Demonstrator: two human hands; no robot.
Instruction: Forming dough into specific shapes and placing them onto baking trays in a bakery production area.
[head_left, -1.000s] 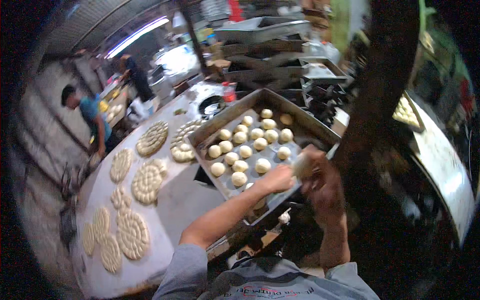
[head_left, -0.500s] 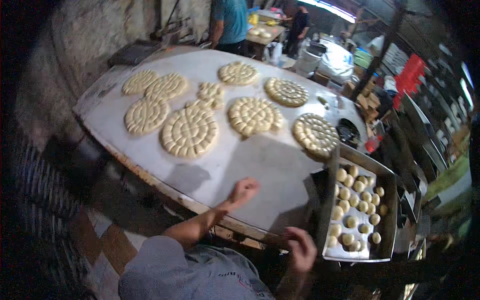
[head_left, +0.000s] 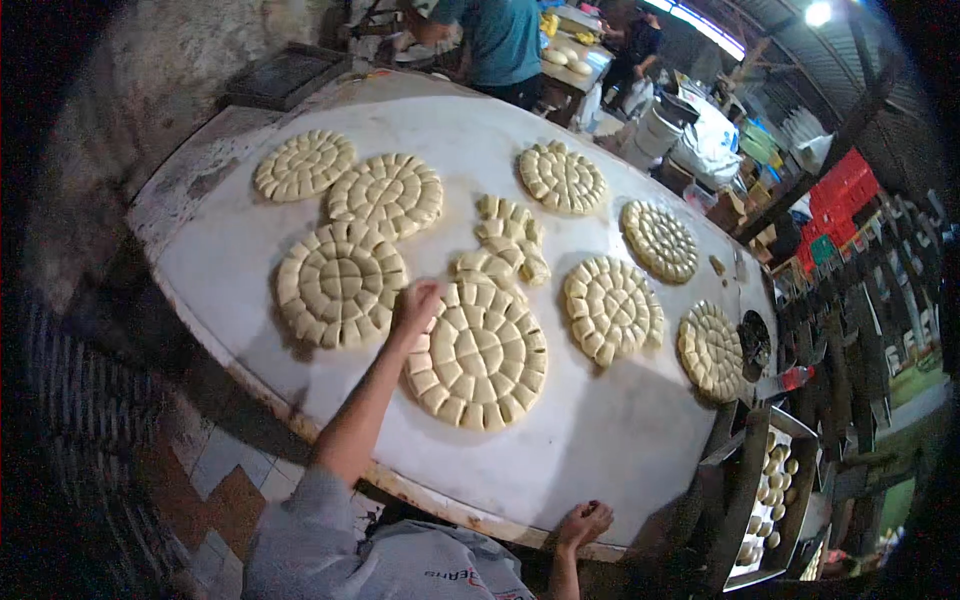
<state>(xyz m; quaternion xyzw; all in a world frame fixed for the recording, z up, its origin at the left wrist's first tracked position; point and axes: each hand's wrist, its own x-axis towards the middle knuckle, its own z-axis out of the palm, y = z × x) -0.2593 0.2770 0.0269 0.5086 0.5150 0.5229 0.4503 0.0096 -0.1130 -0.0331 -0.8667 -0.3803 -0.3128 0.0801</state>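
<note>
White worktable, left hand curled beside segmented dough, right hand curled, palms hidden, cannot tell if holding

Left hand, fingers curled, at the far left rim of the big disc of cut dough; contact hard to tell. Just left of it, a second disc, also cut into blocks. Heap of dough pieces by the big disc's far edge. Right hand loosely curled at the near edge of the white table, well apart from the dough. Six more discs farther back and to the right. Off the right side, a metal tray with dough balls. Beyond the far edge, a person in teal; red crates at far right.
</note>
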